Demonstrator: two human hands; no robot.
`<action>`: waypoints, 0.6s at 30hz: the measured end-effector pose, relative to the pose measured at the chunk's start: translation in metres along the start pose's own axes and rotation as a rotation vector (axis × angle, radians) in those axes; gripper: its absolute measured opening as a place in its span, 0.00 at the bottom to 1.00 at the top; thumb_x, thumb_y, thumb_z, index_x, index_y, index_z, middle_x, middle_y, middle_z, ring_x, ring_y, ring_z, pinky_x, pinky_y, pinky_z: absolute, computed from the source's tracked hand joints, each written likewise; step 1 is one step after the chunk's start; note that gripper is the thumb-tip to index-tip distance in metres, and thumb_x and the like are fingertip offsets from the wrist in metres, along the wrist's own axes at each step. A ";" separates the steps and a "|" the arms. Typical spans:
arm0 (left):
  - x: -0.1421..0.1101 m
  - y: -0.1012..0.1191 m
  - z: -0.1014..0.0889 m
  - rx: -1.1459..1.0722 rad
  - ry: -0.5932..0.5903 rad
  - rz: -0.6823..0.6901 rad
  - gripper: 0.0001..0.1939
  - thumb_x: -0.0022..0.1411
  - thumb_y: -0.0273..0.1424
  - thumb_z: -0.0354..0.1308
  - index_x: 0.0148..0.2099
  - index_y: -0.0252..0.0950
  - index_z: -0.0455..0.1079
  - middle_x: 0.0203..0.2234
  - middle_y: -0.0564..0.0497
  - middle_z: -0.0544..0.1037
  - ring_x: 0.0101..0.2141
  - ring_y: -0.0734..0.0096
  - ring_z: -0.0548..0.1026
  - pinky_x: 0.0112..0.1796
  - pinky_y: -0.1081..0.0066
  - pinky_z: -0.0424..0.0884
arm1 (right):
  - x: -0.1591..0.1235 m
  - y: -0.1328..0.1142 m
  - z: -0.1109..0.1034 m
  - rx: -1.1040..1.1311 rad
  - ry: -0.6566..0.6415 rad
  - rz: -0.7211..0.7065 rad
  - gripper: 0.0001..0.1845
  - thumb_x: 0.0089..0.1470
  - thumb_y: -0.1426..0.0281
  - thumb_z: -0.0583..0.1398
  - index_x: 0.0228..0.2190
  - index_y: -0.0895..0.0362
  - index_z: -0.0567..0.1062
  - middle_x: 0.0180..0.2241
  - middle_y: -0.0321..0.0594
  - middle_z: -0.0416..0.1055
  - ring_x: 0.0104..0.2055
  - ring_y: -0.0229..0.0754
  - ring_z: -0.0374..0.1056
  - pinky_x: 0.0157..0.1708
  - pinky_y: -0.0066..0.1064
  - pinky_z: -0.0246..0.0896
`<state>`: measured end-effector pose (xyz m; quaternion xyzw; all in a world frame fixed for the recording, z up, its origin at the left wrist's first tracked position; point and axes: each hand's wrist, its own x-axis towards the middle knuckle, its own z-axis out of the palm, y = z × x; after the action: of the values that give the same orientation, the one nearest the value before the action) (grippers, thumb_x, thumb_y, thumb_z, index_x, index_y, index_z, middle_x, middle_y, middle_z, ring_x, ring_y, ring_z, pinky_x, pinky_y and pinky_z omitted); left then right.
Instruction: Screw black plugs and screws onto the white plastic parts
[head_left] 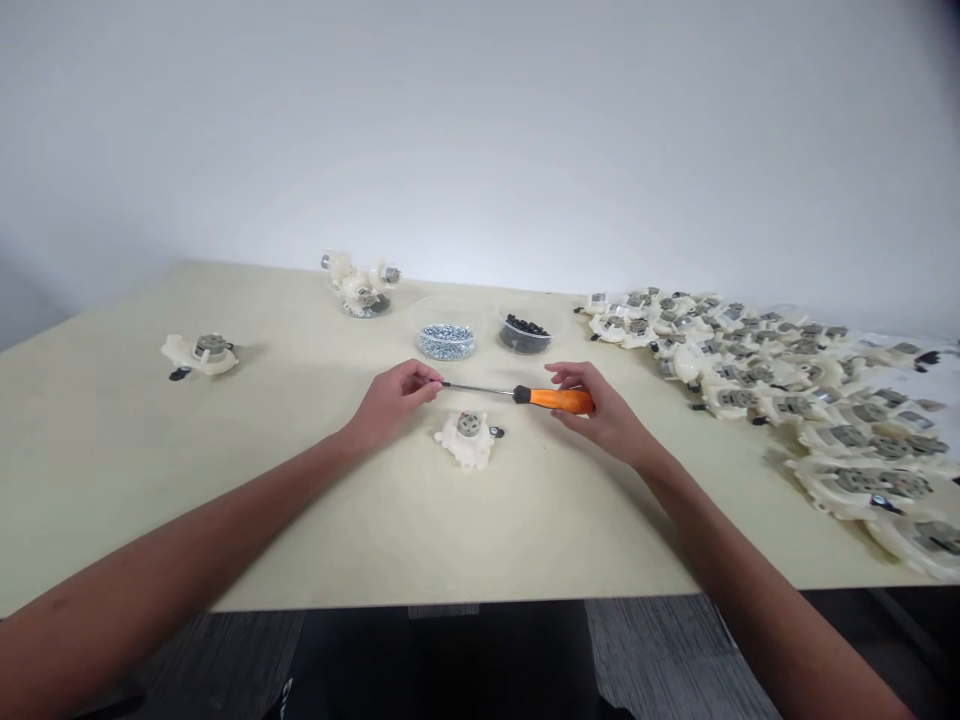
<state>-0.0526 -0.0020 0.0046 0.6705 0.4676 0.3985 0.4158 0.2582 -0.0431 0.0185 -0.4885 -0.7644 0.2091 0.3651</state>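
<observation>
An orange-handled screwdriver (517, 396) lies level across the space between my hands, just above the table. My right hand (596, 410) curls around its orange handle, and the fingertips of my left hand (397, 393) pinch the thin steel shaft near its tip. Directly below the shaft, a cream plastic housing with a round metal centre (466, 435) rests on the table, close to both hands but apparently untouched. A small black piece sits at its right side.
A clear bowl of silver screws (447, 340) and a clear bowl of black pieces (524, 333) stand beyond my hands. Many similar housings (765, 390) crowd the table's right side. One housing (201, 353) lies left, and a small cluster (362, 285) stands at the far edge.
</observation>
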 end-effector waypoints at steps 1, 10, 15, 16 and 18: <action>0.000 0.000 -0.001 0.002 0.006 0.015 0.12 0.56 0.39 0.59 0.38 0.37 0.71 0.31 0.50 0.78 0.34 0.68 0.75 0.37 0.68 0.69 | 0.000 0.000 -0.001 0.062 0.023 0.022 0.27 0.51 0.64 0.64 0.52 0.45 0.65 0.43 0.40 0.65 0.44 0.46 0.66 0.44 0.40 0.64; -0.008 0.004 0.001 0.101 0.070 0.176 0.10 0.58 0.39 0.59 0.38 0.39 0.72 0.35 0.50 0.79 0.35 0.69 0.75 0.38 0.68 0.69 | 0.002 -0.002 0.001 0.403 0.114 0.187 0.17 0.57 0.60 0.59 0.46 0.51 0.67 0.24 0.33 0.69 0.25 0.39 0.66 0.31 0.37 0.63; -0.009 0.007 0.000 0.150 0.136 0.219 0.08 0.58 0.38 0.60 0.38 0.40 0.74 0.34 0.52 0.78 0.34 0.71 0.74 0.38 0.69 0.69 | 0.002 -0.002 0.002 0.470 0.094 0.230 0.18 0.53 0.63 0.63 0.46 0.50 0.68 0.28 0.33 0.69 0.29 0.38 0.66 0.33 0.35 0.61; -0.009 0.007 0.000 0.150 0.149 0.223 0.08 0.58 0.37 0.60 0.38 0.40 0.74 0.34 0.52 0.78 0.34 0.71 0.74 0.38 0.69 0.69 | 0.002 -0.003 0.002 0.471 0.092 0.238 0.16 0.54 0.63 0.62 0.44 0.51 0.69 0.27 0.33 0.69 0.28 0.38 0.66 0.32 0.34 0.61; -0.008 0.009 -0.001 0.135 0.166 0.225 0.08 0.58 0.37 0.60 0.38 0.40 0.74 0.34 0.52 0.78 0.33 0.71 0.73 0.38 0.70 0.69 | 0.002 -0.003 0.002 0.456 0.072 0.262 0.12 0.56 0.60 0.60 0.41 0.53 0.71 0.26 0.35 0.69 0.24 0.37 0.64 0.27 0.33 0.60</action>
<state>-0.0532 -0.0117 0.0117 0.7098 0.4480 0.4644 0.2825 0.2546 -0.0427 0.0200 -0.4957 -0.6143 0.4038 0.4624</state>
